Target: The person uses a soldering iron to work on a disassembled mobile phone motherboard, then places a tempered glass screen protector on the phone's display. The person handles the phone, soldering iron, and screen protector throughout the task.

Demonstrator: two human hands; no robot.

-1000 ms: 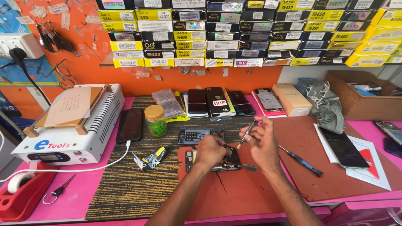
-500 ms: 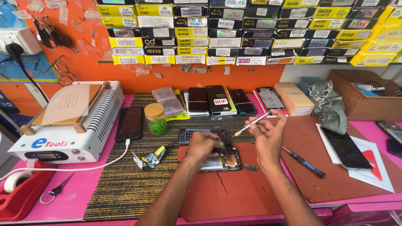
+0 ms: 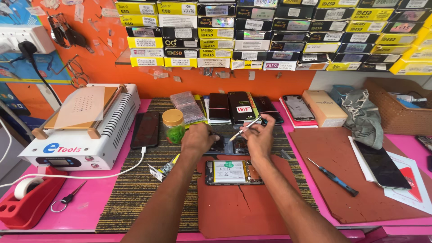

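The right hand [image 3: 258, 139] has its fingers closed around a thin tool [image 3: 245, 128] above a dark phone part [image 3: 227, 145], which the left hand [image 3: 198, 140] pins with curled fingers. An opened phone [image 3: 231, 172] lies nearer the counter's [image 3: 90, 207] front edge.

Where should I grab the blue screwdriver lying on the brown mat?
Probably the blue handle of the screwdriver, coming from above: it lies flat and slanted on the brown mat, its thicker handle at the lower right and its thin metal tip at the upper left, with nothing crowding it.
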